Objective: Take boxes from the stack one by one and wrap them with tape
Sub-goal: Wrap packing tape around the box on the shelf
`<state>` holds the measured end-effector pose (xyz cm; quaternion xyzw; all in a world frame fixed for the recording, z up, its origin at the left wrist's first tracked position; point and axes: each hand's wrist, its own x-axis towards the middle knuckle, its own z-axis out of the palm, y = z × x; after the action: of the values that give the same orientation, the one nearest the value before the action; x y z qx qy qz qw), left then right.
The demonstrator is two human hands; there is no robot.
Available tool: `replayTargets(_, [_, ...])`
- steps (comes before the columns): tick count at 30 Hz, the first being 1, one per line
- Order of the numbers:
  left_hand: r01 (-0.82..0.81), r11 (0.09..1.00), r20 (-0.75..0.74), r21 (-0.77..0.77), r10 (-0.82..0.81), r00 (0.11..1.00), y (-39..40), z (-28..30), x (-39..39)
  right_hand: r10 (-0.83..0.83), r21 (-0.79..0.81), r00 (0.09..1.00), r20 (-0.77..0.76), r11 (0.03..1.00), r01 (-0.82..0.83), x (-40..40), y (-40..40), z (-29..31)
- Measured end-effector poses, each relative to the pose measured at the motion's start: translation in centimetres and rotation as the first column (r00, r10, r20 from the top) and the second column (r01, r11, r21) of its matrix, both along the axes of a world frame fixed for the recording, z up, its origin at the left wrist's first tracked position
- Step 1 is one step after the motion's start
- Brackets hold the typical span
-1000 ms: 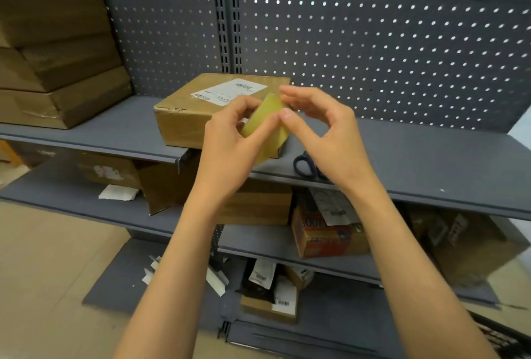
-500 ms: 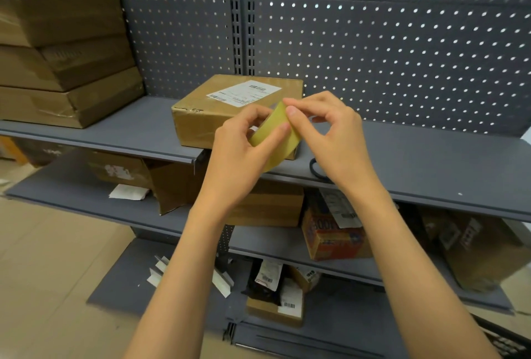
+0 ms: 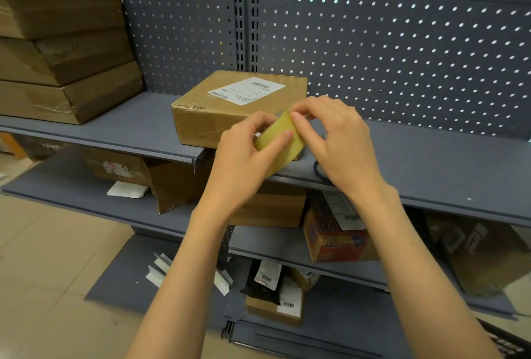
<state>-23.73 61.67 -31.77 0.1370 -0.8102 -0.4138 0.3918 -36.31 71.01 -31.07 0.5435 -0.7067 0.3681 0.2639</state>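
Note:
A brown cardboard box (image 3: 218, 111) with a white shipping label lies on the upper grey shelf (image 3: 129, 129). In front of it my left hand (image 3: 244, 163) grips a yellowish roll of tape (image 3: 280, 143), fingers curled round its rim. My right hand (image 3: 339, 143) pinches the roll's outer edge near the top with thumb and fingertips. Both hands hover just before the box's front right corner. A stack of large flat cardboard boxes (image 3: 60, 51) stands at the far left of the same shelf.
Scissors (image 3: 319, 170) lie on the shelf, mostly hidden behind my right wrist. A perforated grey back panel (image 3: 402, 48) rises behind. Lower shelves hold more cartons, an orange printed box (image 3: 333, 241) and loose labels. Beige floor (image 3: 43, 272) lies at the left.
The view has shifted slightly, so box and stack appear further right. My right fingertips have worked along the tape roll's upper edge; the left hand keeps its hold.

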Motion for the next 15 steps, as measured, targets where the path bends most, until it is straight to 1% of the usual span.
replayTargets(3, [0.006, 1.000, -0.007, 0.012, -0.006, 1.000, -0.2, -0.1, -0.2, 0.025, -0.037, 0.993, 0.115, 0.999, -0.021, -0.1, -0.2, 0.0])
replayTargets(7, [0.018, 1.000, -0.003, 0.020, -0.018, 1.000, -0.5, 0.1, -0.5, 0.186, -0.129, 0.939, 0.290, 0.980, -0.155, -0.3, -0.7, 0.2])
replayTargets(9, [0.027, 0.999, -0.004, 0.029, -0.026, 1.000, -0.7, 0.2, -0.6, 0.264, -0.169, 0.867, 0.422, 0.963, -0.211, -0.3, -1.2, 0.3])
replayTargets(12, [0.061, 0.997, -0.001, 0.047, -0.061, 0.998, -1.0, 0.5, -0.6, 0.358, -0.223, 0.709, 0.608, 0.934, -0.281, -0.3, -1.9, 0.6])
replayTargets(15, [0.170, 0.980, 0.015, 0.104, -0.173, 0.985, -1.4, 0.5, -0.4, 0.384, -0.262, 0.568, 0.728, 0.921, -0.287, -0.3, -2.4, 0.8])
